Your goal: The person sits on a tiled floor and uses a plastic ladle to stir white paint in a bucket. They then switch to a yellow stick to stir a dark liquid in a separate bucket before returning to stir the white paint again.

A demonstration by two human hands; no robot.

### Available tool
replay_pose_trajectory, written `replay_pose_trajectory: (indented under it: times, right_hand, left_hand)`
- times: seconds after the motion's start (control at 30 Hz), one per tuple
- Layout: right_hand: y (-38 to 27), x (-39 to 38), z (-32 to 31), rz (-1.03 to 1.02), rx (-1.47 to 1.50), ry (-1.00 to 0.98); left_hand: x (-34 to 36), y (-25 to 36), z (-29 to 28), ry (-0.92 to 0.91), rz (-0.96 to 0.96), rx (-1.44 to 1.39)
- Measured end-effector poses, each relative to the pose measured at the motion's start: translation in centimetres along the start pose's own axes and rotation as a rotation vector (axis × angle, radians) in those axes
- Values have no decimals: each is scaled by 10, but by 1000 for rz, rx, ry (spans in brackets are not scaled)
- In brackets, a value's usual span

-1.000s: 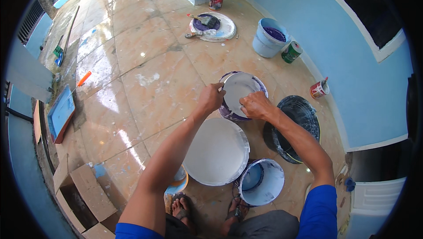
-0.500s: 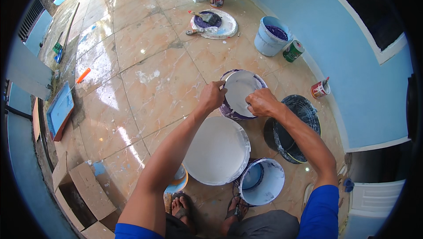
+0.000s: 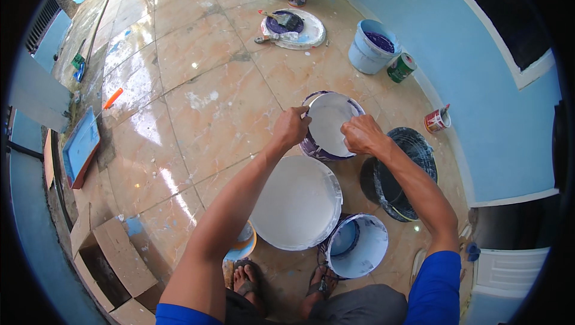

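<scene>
Left hand (image 3: 291, 127): thumb and fingers pinching the left edge of the purple-streaked bucket (image 3: 311, 147). Right hand (image 3: 362, 134): fingers curled, pinching at its right edge. Cannot tell if the grip is on the rim or on the white layer (image 3: 331, 126) in the bucket's mouth. Bucket on the tiled floor (image 3: 197, 109), ahead of the feet.

Near side of bucket, close: wide white tub (image 3: 297, 248). Beyond the tub, toward the feet and right of it: pail (image 3: 372, 252), pale blue inside. Right of bucket: black bucket (image 3: 423, 152), partly behind the right forearm; farther right, red-and-white can (image 3: 436, 121). Far side and right of bucket: blue pail (image 3: 364, 57), purple inside; green can (image 3: 401, 67) just beside it. Far side, slightly left: white lid (image 3: 312, 30), brush (image 3: 284, 20) lying on it. Well left of bucket: paint tray (image 3: 82, 147). Left and nearer the person: cardboard box (image 3: 127, 253).
</scene>
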State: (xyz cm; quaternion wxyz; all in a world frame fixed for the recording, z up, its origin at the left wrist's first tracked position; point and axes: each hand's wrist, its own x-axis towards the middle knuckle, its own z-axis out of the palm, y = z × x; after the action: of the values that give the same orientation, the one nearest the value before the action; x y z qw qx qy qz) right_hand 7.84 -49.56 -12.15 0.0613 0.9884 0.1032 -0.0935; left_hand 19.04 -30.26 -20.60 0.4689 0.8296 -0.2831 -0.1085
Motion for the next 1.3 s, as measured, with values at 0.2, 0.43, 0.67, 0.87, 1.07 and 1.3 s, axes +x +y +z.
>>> replay_pose_trajectory:
  times: [0.2, 0.43, 0.67, 0.87, 1.07, 1.3]
  right_hand:
    - [-13, 9, 18, 78, 153, 107]
    - [2, 3, 12, 128, -15, 57]
    - [-16, 5, 11, 44, 146, 49]
    - [-8, 12, 24, 126, 71, 210]
    - [-11, -6, 2, 74, -26, -10]
    - [-14, 6, 20, 78, 116, 148]
  left_hand:
    - [0, 4, -2, -16, 16, -25]
    - [0, -1, 1, -7, -2, -27]
    - [-2, 7, -6, -31, -16, -20]
    - [-3, 17, -9, -54, -66, -36]
    - [-4, 7, -7, -26, -31, 12]
    - [-3, 9, -3, -13, -31, 18]
